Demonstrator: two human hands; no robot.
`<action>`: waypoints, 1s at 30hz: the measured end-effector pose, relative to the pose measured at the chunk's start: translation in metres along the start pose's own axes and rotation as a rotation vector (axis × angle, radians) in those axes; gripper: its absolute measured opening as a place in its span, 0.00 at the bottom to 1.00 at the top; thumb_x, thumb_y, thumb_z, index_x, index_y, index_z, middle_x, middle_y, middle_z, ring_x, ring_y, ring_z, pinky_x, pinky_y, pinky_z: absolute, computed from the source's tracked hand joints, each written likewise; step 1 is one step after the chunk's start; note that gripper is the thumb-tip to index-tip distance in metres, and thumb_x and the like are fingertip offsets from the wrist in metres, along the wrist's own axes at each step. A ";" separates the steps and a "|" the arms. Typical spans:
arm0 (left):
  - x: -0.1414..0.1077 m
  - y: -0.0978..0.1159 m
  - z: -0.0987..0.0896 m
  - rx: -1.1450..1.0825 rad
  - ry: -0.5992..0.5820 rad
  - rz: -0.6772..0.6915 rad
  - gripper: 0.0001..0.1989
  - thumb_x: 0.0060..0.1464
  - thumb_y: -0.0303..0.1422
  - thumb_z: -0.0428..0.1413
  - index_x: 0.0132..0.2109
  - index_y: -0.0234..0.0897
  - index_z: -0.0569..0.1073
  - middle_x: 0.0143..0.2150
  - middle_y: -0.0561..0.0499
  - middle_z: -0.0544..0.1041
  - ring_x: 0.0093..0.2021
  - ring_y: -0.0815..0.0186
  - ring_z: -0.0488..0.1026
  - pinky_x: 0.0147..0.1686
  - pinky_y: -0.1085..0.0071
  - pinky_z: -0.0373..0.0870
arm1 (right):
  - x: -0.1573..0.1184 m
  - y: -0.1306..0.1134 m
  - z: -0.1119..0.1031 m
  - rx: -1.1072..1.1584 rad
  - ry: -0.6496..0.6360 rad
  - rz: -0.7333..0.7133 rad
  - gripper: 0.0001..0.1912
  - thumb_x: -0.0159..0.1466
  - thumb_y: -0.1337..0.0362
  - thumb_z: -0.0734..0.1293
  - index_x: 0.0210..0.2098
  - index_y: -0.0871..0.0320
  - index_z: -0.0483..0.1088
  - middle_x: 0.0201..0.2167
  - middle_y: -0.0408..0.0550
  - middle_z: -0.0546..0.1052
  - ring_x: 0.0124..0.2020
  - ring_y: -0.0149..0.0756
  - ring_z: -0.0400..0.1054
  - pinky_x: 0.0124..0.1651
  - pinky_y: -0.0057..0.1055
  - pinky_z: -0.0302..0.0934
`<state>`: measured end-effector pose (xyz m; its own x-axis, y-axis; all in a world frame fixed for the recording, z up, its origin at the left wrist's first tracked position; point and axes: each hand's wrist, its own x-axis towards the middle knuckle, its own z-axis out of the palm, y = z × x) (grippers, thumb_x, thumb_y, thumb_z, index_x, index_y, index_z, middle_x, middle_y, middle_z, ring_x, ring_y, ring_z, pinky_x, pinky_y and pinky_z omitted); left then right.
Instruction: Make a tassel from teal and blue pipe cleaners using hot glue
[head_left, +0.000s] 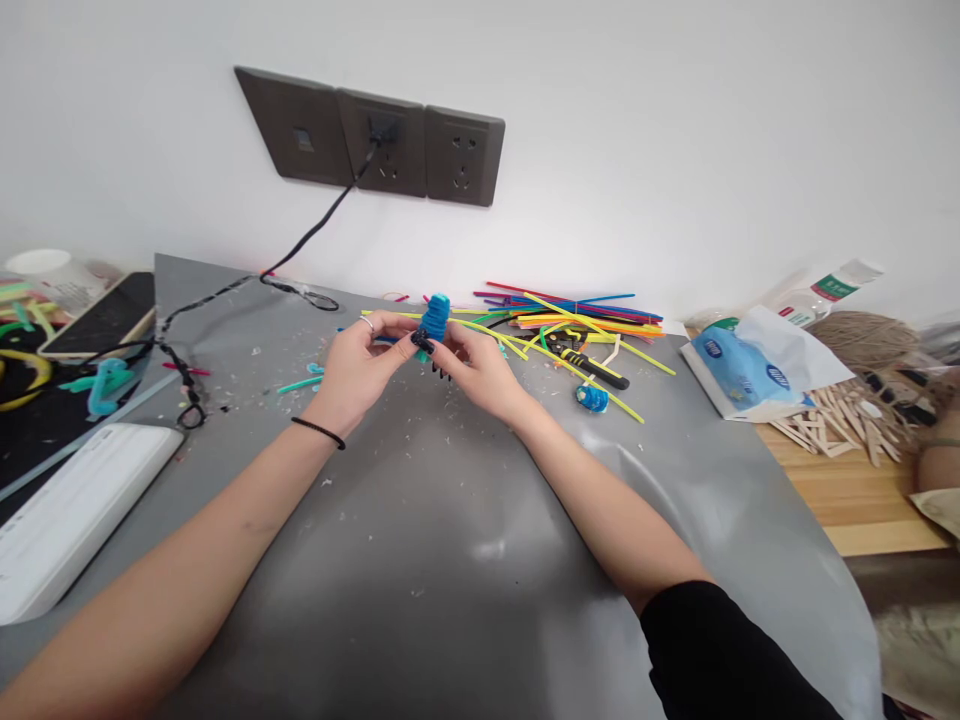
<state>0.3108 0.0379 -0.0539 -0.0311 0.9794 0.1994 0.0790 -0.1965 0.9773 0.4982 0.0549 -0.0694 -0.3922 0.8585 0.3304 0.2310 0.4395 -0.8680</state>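
Between my two hands, above the grey mat, is a small blue pipe-cleaner figure (436, 318), its wound blue part pointing up. My left hand (362, 362) pinches it from the left with thumb and fingers. From the right, my right hand (478, 368) closes on its lower part. Dark bits show at the fingertips, and the underside of the figure is mostly hidden. Behind my right hand lies a bundle of coloured pipe cleaners (592, 312). A second wound blue piece (592, 399) rests on the mat beside yellow-and-black pliers (589, 367).
A white power strip (90, 510) lies at the left, with a black cord (315, 228) running to the wall sockets (390, 145). At the right are a tissue pack (742, 370), wooden sticks (840, 425) and twine (862, 340). Scraps dot the grey mat (450, 560).
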 end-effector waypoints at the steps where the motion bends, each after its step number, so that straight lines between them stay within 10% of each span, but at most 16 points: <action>1: 0.000 0.000 0.000 -0.021 -0.001 -0.008 0.25 0.46 0.50 0.76 0.43 0.38 0.83 0.46 0.42 0.85 0.48 0.52 0.79 0.50 0.58 0.75 | 0.000 0.000 0.000 0.006 -0.002 0.003 0.26 0.72 0.37 0.65 0.34 0.52 0.62 0.29 0.43 0.73 0.30 0.34 0.64 0.34 0.32 0.61; 16: -0.001 -0.001 0.003 -0.057 0.020 0.006 0.28 0.42 0.54 0.78 0.40 0.38 0.83 0.47 0.42 0.86 0.48 0.53 0.81 0.52 0.57 0.78 | -0.001 0.002 -0.002 0.035 -0.032 0.004 0.24 0.75 0.39 0.63 0.39 0.53 0.65 0.33 0.44 0.73 0.32 0.35 0.68 0.36 0.33 0.65; 24: 0.000 -0.004 0.002 0.023 0.015 0.074 0.26 0.55 0.58 0.69 0.46 0.39 0.83 0.52 0.42 0.86 0.53 0.51 0.81 0.55 0.54 0.79 | 0.000 0.000 -0.002 0.093 0.004 0.007 0.24 0.74 0.39 0.66 0.38 0.53 0.64 0.29 0.40 0.70 0.29 0.30 0.65 0.34 0.29 0.61; 30: 0.014 -0.024 -0.003 -0.138 0.264 0.093 0.40 0.45 0.54 0.78 0.58 0.42 0.73 0.61 0.41 0.78 0.45 0.60 0.76 0.42 0.61 0.78 | 0.004 0.002 -0.002 0.257 0.044 0.039 0.28 0.70 0.34 0.67 0.39 0.53 0.65 0.27 0.37 0.69 0.25 0.28 0.64 0.31 0.28 0.61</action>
<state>0.3058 0.0560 -0.0746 -0.2888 0.9147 0.2827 -0.0421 -0.3071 0.9507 0.4986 0.0597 -0.0686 -0.3474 0.8865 0.3055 0.0094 0.3291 -0.9442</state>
